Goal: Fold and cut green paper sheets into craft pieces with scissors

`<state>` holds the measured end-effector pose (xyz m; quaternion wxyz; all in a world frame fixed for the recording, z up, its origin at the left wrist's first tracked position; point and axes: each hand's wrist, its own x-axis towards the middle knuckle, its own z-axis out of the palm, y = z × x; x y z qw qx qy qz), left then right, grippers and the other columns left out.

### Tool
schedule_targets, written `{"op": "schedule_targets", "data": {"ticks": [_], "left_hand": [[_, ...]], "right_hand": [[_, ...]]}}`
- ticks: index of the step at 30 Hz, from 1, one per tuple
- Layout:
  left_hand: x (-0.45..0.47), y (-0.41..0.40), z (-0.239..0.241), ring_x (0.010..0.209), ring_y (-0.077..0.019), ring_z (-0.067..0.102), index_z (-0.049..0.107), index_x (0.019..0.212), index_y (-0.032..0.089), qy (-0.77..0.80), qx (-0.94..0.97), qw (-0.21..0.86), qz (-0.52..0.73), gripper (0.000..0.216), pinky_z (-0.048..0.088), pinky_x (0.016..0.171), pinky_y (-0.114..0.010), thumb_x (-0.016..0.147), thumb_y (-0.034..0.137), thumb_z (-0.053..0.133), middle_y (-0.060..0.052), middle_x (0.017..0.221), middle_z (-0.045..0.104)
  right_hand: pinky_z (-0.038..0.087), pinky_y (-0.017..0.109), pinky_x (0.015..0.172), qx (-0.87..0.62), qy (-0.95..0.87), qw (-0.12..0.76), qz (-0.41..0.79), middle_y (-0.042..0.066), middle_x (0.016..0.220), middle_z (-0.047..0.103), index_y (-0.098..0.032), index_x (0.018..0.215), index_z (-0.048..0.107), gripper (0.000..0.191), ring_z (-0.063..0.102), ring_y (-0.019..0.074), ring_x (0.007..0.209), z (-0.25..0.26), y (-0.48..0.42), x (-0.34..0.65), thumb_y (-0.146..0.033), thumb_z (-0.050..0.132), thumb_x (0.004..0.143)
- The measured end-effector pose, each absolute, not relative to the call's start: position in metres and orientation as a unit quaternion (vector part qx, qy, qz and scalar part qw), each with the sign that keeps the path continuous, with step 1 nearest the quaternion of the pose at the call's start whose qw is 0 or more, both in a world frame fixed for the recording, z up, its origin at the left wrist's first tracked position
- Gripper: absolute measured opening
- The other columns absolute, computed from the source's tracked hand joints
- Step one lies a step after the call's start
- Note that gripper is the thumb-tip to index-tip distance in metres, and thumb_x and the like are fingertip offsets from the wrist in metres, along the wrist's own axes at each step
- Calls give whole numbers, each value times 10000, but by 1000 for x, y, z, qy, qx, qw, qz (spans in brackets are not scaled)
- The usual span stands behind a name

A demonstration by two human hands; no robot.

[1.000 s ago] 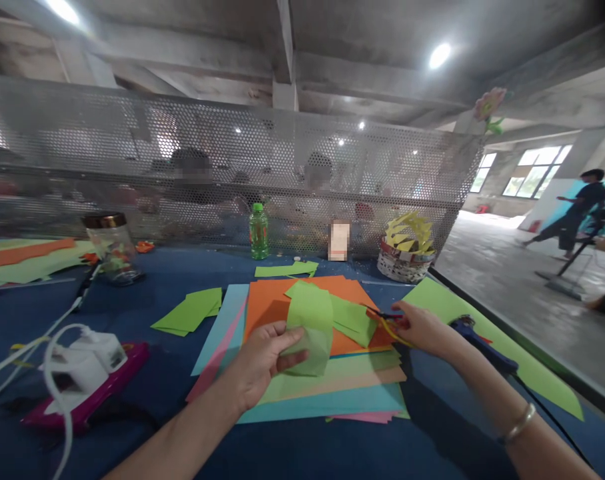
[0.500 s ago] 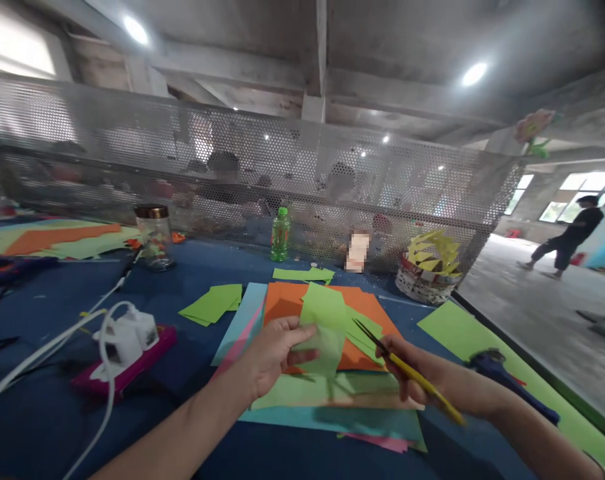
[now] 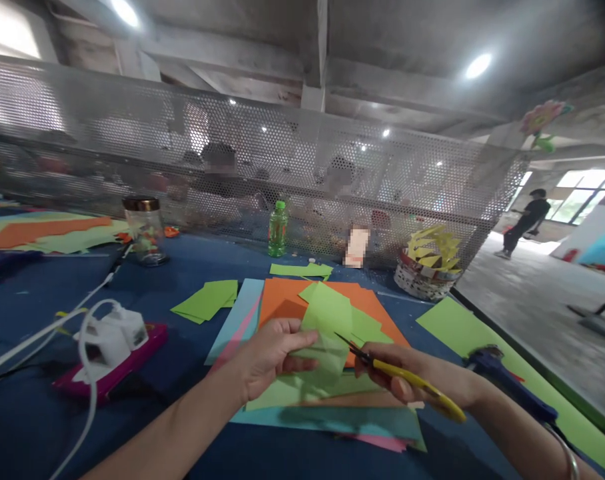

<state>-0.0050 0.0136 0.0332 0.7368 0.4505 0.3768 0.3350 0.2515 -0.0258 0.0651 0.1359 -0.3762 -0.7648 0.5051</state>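
Observation:
My left hand [image 3: 280, 350] pinches a piece of green paper [image 3: 327, 317] between thumb and fingers, above the paper stack. In my right hand [image 3: 395, 370] is a pair of scissors [image 3: 407, 377] with yellow handles, its dark blades pointing left, the tips at the right edge of the green paper. Whether the blades touch the paper I cannot tell. Below both hands lies a stack of coloured sheets, with orange paper [image 3: 282, 297] on top and light blue paper [image 3: 322, 419] showing at the front. Cut green pieces [image 3: 207, 301] rest left of the stack.
Behind stand a glass jar [image 3: 146, 237], a green bottle [image 3: 278, 230] and a woven basket [image 3: 425, 273] of yellow paper pieces, before a perforated metal screen [image 3: 282, 153]. A magenta power strip [image 3: 155, 337] with white cables lies left. A blue glue gun [image 3: 512, 383] lies right. A person [image 3: 527, 220] walks beyond.
My right hand has moved left, bringing the scissors to the green paper's edge. The green paper has turned a little. The person in the background has moved left.

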Motion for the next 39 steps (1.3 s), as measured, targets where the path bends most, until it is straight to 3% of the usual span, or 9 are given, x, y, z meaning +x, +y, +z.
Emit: {"op": "schedule_targets", "data": {"ticks": [5,10,19,27,39], "left_hand": [[-4,13,32,839,-167,676,716,860,143,365,472,736,319,182,568,701,-230,762,295,734,-75,946,735],[-3,12,35,813,-165,679,727,843,146,371,484,731,305,189,563,690,-228,755,314,730,-67,905,740],[-5,10,34,826,-179,689,738,806,182,382,495,717,308,174,566,690,-241,736,341,737,-46,892,744],[-6,12,36,846,-183,690,741,832,173,384,503,717,292,193,566,689,-231,752,347,723,-60,917,744],[-6,11,33,800,-184,692,718,764,174,385,482,725,306,183,567,662,-237,709,341,765,-48,849,742]], "right_hand": [[330,237,580,-379,-753,149,516,10,814,448,-148,1087,579,680,353,131,680,60,-30,249,-738,545,753],[252,225,534,-353,-762,155,521,-11,779,411,-132,1062,555,576,289,113,645,60,-32,246,-655,535,822],[319,246,606,-362,-799,117,466,7,836,466,-148,1111,539,519,358,135,697,58,-34,252,-607,472,880],[330,260,603,-373,-801,118,454,20,846,477,-160,1096,545,627,375,148,695,60,-38,251,-713,373,858],[300,248,590,-361,-795,130,469,1,813,435,-150,1114,540,567,339,136,685,60,-39,250,-653,429,877]]}}
